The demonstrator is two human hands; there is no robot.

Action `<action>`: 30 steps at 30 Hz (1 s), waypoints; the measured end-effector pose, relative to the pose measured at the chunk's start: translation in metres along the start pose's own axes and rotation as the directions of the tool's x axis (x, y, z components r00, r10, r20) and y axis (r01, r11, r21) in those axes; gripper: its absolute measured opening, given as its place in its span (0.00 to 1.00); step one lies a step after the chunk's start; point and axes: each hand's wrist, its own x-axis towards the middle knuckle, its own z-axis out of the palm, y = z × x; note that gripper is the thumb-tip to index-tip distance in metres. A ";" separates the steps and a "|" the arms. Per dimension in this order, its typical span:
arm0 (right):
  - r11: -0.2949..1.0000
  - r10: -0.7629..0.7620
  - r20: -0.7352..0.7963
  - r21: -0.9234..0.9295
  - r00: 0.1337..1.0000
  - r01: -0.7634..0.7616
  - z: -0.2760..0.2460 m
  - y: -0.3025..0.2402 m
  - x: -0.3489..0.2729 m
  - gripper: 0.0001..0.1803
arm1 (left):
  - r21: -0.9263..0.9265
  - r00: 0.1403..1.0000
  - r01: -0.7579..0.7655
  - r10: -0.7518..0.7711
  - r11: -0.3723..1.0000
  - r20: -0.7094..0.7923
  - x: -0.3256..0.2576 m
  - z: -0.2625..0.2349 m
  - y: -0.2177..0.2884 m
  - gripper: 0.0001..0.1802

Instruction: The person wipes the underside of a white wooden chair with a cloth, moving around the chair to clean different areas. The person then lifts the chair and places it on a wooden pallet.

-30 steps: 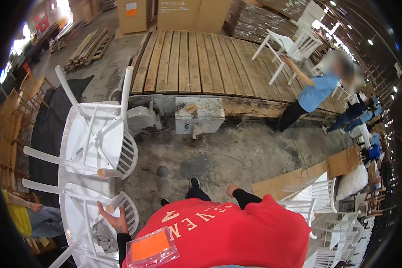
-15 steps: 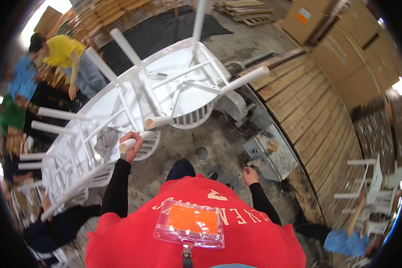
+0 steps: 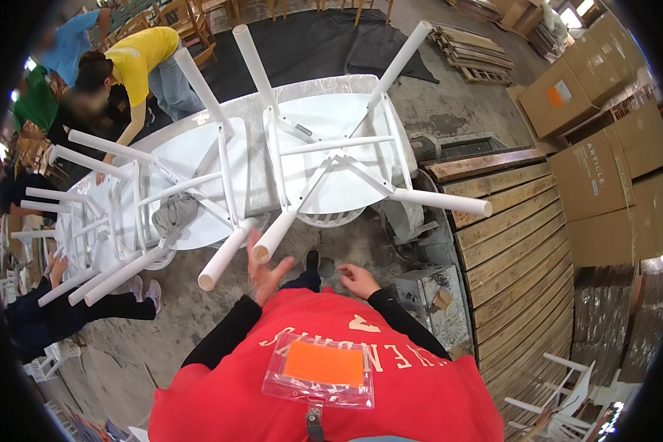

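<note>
My left hand [image 3: 264, 274] is open, fingers spread, just below the near leg of an upside-down white chair [image 3: 346, 158]; I cannot tell whether a fingertip touches the leg. In front of my waist, my right hand [image 3: 359, 281] hangs empty with its fingers loosely bent and apart. That chair rests seat-down on a plastic-wrapped table [image 3: 331, 87], its legs pointing up and outward. Beside it on the left lies a second upturned white chair [image 3: 212, 158], with a grey cloth [image 3: 175, 214] draped by its leg braces. Several more upturned chairs stand farther left along the table.
A person in yellow [image 3: 144, 62] bends over the table's far side; another in dark clothes [image 3: 74, 302] is at the left. To my right are a wooden slatted platform [image 3: 516, 250], a metal box [image 3: 435, 298] and large cartons [image 3: 604, 184]. More white chairs [image 3: 567, 398] stand lower right.
My left hand has let go of a chair leg and opened. My right hand has come in toward my middle. The view has turned, and the chairs sit differently in it.
</note>
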 end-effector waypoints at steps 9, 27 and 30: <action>0.999 0.019 -0.049 -0.046 0.999 -0.021 -0.082 -0.030 0.016 0.25 | -0.074 0.856 -0.490 0.496 0.869 0.148 0.089 0.014 0.068 0.12; 0.354 -0.868 -0.401 -0.090 0.292 0.931 -0.166 -0.244 0.143 0.19 | 0.306 0.769 -0.640 0.577 0.705 0.277 0.182 0.235 0.384 0.24; 0.271 -0.675 -0.549 0.437 0.493 0.858 -0.174 -0.279 0.130 0.10 | -0.022 0.711 -0.685 0.676 0.728 0.193 0.186 0.198 0.333 0.29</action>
